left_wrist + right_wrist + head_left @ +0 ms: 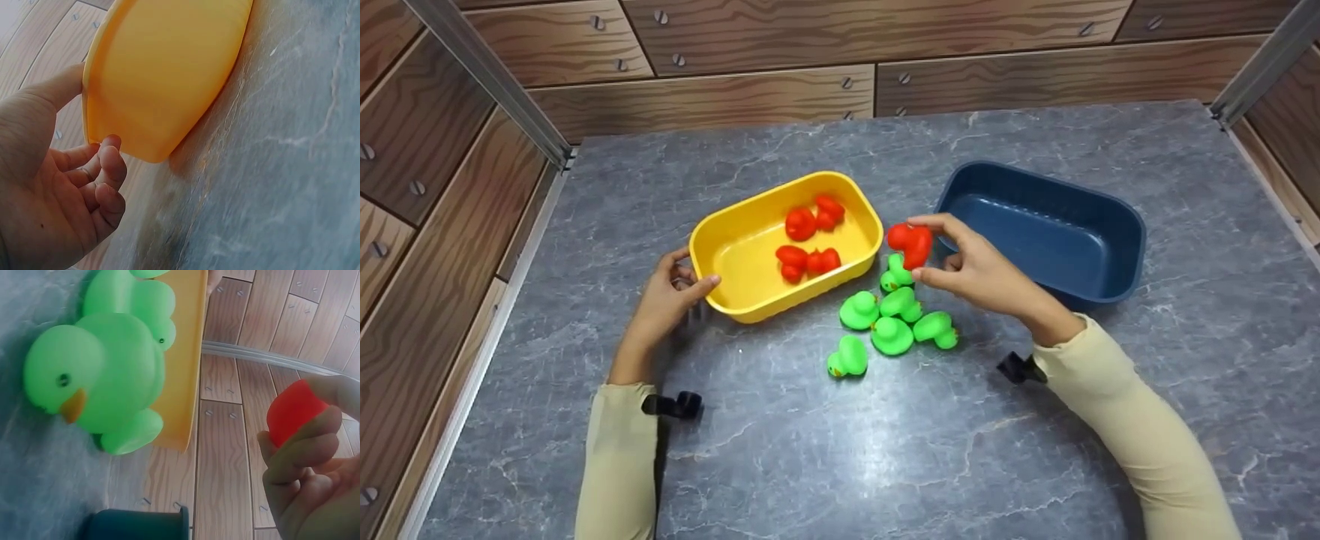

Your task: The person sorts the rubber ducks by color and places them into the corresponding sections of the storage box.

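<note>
Tan sleeves (619, 465) are covering both forearms over the grey table (780, 450). Six green ducks (892, 339) are lying in a loose cluster. The left hand (664, 296) is pinching the left end of the yellow tub (739, 266), thumb at the rim. The right hand (986, 274) is pinching a red duck (915, 244) between thumb and fingers, holding it off the table between the two tubs. Four other red ducks (800, 223) are resting inside the yellow tub. The blue tub (1020, 244) is standing on the right, and a wood-patterned wall (780, 37) is running behind.
</note>
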A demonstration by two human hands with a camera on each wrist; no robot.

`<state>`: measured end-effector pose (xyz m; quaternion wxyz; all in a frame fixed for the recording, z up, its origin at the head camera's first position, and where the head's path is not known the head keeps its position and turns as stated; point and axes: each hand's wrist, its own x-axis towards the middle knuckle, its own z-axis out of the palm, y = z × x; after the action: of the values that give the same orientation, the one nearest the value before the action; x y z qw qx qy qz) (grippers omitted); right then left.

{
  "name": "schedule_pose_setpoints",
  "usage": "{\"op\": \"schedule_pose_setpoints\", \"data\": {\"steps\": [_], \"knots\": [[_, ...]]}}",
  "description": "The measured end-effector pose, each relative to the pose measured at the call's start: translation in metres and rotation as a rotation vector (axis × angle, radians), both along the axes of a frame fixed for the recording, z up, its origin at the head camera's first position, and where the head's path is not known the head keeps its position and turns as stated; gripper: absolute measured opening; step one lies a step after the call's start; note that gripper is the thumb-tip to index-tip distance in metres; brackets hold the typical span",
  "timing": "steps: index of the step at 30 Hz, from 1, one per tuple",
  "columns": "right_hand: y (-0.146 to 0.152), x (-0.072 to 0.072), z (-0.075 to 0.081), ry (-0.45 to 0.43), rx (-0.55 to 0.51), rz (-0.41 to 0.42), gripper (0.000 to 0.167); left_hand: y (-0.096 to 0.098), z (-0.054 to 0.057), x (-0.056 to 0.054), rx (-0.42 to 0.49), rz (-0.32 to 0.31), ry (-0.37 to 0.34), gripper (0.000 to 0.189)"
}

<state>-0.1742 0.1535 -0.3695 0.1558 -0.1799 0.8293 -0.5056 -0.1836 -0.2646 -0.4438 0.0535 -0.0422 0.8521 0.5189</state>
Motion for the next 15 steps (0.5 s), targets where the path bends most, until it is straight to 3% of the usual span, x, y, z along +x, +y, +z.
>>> {"op": "schedule_pose_setpoints", "data": {"steps": [15], "knots": [[-0.027,-0.019,0.013,0.045,-0.033,-0.027,0.059,0.001,0.002,0.0,-0.007,-0.001,-0.013,0.077]]}}
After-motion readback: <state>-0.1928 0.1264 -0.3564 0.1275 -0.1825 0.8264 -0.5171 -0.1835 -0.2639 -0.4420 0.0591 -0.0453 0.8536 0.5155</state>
